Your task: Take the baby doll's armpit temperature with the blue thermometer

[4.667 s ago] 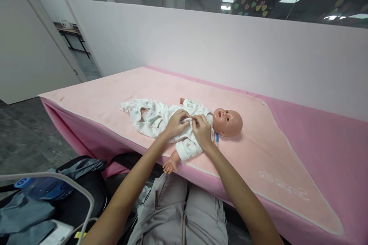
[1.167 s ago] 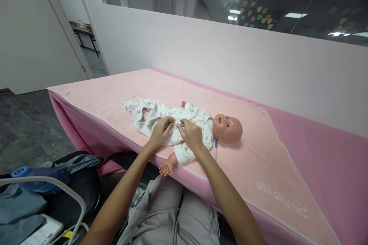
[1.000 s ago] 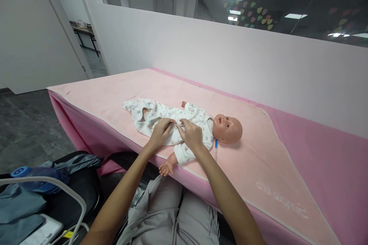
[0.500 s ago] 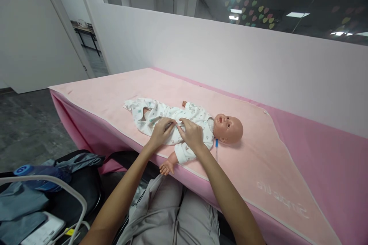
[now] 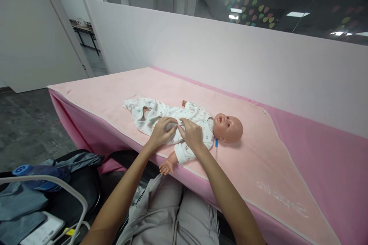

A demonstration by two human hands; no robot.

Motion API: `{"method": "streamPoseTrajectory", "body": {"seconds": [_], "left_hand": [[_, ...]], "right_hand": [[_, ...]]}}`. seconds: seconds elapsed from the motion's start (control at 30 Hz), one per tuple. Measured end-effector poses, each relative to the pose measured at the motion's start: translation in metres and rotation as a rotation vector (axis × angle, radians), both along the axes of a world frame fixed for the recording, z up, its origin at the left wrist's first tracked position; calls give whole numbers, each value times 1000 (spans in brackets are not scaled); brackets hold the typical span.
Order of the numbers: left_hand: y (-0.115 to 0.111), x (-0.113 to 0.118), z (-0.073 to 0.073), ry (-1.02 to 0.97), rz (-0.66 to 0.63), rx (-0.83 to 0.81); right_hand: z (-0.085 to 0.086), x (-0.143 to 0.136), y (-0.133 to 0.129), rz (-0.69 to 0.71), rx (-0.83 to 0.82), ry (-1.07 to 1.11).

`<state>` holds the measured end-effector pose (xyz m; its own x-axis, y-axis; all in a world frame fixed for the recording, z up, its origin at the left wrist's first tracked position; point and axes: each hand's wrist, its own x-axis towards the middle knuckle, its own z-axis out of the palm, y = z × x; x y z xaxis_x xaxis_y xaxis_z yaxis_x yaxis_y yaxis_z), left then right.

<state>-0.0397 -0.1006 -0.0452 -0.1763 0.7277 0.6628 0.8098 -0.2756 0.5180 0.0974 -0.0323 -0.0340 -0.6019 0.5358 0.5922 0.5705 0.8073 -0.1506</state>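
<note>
Doll of smooth brownish plastic (image 5: 229,128), bald and round-headed, lying on its back in wrinkled white fabric suit (image 5: 174,112) with small coloured prints. Touched at middle by left hand (image 5: 162,131) and right hand (image 5: 192,133), both half-curled; not possible to tell if pinching the fabric. Placed on pale-pink, soft-looking cloth mat (image 5: 109,86) over darker pink tablecloth (image 5: 313,130), near smooth white wall (image 5: 215,46).

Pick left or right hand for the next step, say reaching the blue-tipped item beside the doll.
Right, probably. The right hand is nearer the blue-tipped item; the left hand is farther off, with the right hand in between. Both hands are at the patterned clothing.
</note>
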Motion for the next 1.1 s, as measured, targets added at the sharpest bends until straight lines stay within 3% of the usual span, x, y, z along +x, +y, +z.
{"method": "streamPoseTrajectory", "body": {"seconds": [0.3,0.53,0.7,0.8,0.9,1.0,1.1], "left_hand": [[1,-3,-1,13,-13,4],[1,-3,-4,-94,-28,44],[3,-8,1,-102,11,47],[8,-17,11,-112,8,51],[22,-26,25,-155,35,70],[49,-31,39,-246,38,74],[84,-31,42,-494,-75,30]], "right_hand": [[0,0,-1,-5,16,22],[-1,-1,0,-3,0,64],[5,7,-9,-22,-57,106],[6,33,-26,-65,-83,235],[-6,77,-44,-158,-149,369],[-28,121,-58,-346,-176,376],[-45,146,-66,-512,-140,284]]}}
